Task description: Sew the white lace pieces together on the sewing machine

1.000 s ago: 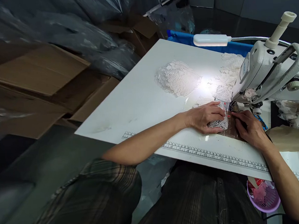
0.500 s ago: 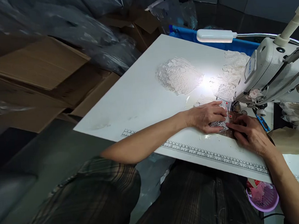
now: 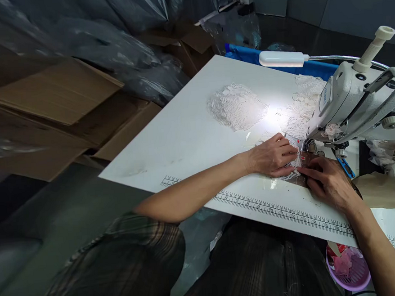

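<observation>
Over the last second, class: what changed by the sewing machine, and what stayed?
The right hand drew its fingertips back from the white sewing machine toward the person, across the small white lace piece. The left hand stayed pressed flat on that lace. Nothing was grasped or released.

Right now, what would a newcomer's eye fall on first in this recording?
The bright pool of light under the lamp on the white table draws the eye first, with a heap of white lace beside it. Just right of centre, the left hand lies flat on a small lace piece and the right hand presses at its edge, directly before the sewing machine.
</observation>
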{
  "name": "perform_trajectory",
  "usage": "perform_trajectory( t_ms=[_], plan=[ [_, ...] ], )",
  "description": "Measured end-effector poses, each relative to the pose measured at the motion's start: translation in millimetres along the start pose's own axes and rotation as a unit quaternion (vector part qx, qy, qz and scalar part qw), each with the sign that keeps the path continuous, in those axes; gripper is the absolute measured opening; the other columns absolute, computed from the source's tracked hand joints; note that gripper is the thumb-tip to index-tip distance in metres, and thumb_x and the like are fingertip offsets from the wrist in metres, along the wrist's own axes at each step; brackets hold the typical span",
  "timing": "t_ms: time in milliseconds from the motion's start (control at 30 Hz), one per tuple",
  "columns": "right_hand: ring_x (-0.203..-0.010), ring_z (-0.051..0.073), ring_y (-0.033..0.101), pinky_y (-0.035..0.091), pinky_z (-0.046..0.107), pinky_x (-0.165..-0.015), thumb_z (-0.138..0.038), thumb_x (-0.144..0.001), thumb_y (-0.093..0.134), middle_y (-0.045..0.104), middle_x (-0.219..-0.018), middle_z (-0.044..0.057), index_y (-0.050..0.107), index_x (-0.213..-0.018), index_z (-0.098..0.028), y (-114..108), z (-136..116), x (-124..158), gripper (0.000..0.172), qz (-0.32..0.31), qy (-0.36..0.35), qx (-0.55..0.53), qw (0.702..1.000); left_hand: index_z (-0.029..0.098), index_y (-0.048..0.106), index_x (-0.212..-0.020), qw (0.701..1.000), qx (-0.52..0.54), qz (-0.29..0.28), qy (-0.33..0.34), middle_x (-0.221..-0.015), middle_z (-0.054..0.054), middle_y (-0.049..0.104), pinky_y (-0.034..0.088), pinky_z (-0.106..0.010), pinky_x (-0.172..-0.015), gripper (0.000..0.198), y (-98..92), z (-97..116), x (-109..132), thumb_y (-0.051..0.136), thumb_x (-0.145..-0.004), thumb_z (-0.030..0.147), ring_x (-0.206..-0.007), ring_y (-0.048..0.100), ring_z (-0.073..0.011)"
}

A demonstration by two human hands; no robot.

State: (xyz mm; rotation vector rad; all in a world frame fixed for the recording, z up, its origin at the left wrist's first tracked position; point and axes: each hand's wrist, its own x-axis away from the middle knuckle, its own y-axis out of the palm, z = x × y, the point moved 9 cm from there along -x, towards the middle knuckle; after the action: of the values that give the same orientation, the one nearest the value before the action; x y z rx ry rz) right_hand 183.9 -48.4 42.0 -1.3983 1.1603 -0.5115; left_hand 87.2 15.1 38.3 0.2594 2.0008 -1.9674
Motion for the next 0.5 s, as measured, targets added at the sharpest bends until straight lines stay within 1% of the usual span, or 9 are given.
perform_trajectory(
  t_ms=[100, 200, 300, 400, 500],
  plan=[
    [-0.090, 0.023, 0.063, 0.055, 0.041, -0.080, -0.020, -0.092, 0.052, 0.068, -0.101, 0.010, 0.076, -0.118, -0.030, 0.8, 0.0, -0.7, 0.037, -0.006, 0.000, 0.001, 1.000, 0.019, 0.072, -0.104, 1.000, -0.017, 0.004, 0.006, -0.118, -0.010, 0.073, 0.040, -0.039, -0.083, 0.030, -2.5, 1.7, -0.3, 0.052, -0.100, 0.041, -0.088, 0.061, -0.0224],
    [-0.090, 0.023, 0.064, 0.056, 0.042, -0.079, -0.019, -0.092, 0.051, 0.068, -0.100, 0.011, 0.077, -0.117, -0.028, -1.0, -2.2, -1.0, 0.037, 0.004, -0.009, 0.002, 1.000, 0.016, 0.072, -0.103, 0.999, -0.038, 0.009, 0.016, -0.118, -0.011, 0.073, 0.038, -0.039, -0.083, 0.032, -6.4, 8.6, -0.2, 0.050, -0.101, 0.040, -0.086, 0.061, -0.0224],
    [-0.090, 0.023, 0.063, 0.057, 0.042, -0.079, -0.019, -0.092, 0.051, 0.067, -0.099, 0.010, 0.076, -0.117, -0.027, 0.1, -1.8, -1.0, 0.036, 0.001, -0.004, 0.003, 1.000, 0.015, 0.072, -0.101, 0.999, -0.044, 0.011, -0.018, -0.117, -0.010, 0.074, 0.037, -0.039, -0.083, 0.034, -8.6, 11.6, -0.9, 0.047, -0.103, 0.038, -0.087, 0.061, -0.0229],
    [-0.091, 0.024, 0.063, 0.057, 0.042, -0.081, -0.020, -0.092, 0.051, 0.067, -0.101, 0.011, 0.075, -0.119, -0.025, 2.5, -2.2, -1.4, 0.037, -0.011, 0.002, 0.009, 1.000, 0.014, 0.071, -0.105, 0.997, -0.044, 0.000, -0.060, -0.119, -0.010, 0.073, 0.038, -0.039, -0.085, 0.029, -6.0, 8.4, -4.7, 0.046, -0.103, 0.030, -0.092, 0.063, -0.0232],
    [-0.089, 0.025, 0.062, 0.056, 0.040, -0.078, -0.018, -0.092, 0.050, 0.066, -0.101, 0.013, 0.074, -0.120, -0.022, 3.7, -2.6, -2.8, 0.038, -0.013, 0.015, 0.032, 0.999, 0.015, 0.071, -0.104, 0.998, -0.027, -0.020, -0.050, -0.120, -0.009, 0.073, 0.040, -0.038, -0.089, 0.027, 0.3, 3.4, -13.4, 0.047, -0.102, 0.026, -0.093, 0.065, -0.0218]
  ],
)
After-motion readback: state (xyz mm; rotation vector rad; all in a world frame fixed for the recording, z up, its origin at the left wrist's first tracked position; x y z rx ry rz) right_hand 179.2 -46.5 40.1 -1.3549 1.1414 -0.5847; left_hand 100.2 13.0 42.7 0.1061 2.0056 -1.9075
